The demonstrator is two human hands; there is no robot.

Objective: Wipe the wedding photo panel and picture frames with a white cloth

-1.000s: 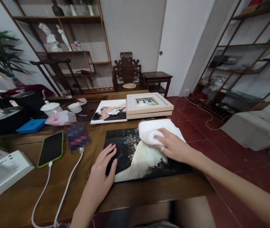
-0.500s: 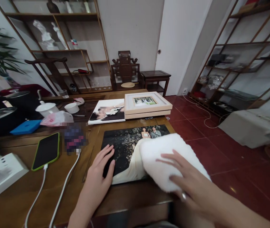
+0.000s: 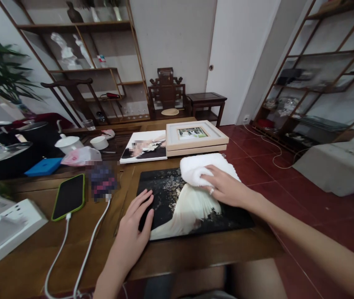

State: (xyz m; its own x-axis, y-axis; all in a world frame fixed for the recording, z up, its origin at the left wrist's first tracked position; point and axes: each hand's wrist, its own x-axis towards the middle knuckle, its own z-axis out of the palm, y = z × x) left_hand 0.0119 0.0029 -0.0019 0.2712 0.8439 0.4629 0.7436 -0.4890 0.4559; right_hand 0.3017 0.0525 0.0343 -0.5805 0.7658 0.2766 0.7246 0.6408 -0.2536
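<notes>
A dark photo print (image 3: 177, 207) showing a long white dress lies flat near the front edge of the wooden table (image 3: 195, 253). My left hand (image 3: 135, 226) rests flat on its left edge, fingers stretched out. My right hand (image 3: 223, 187) presses a folded white towel (image 3: 202, 168) onto the print's far right part, fingers curved over the cloth.
Behind the print lie another photo print (image 3: 144, 146) and a stack of pale picture frames (image 3: 194, 137). To the left are a green-cased phone (image 3: 68, 196) on a white cable, a white box (image 3: 5, 228), a blue box (image 3: 44, 166), a white teapot (image 3: 67, 143) and a cup (image 3: 99, 142).
My right hand swept the towel toward me down the print's right side, then back up to the far right part. My left hand stayed put on the left edge.
</notes>
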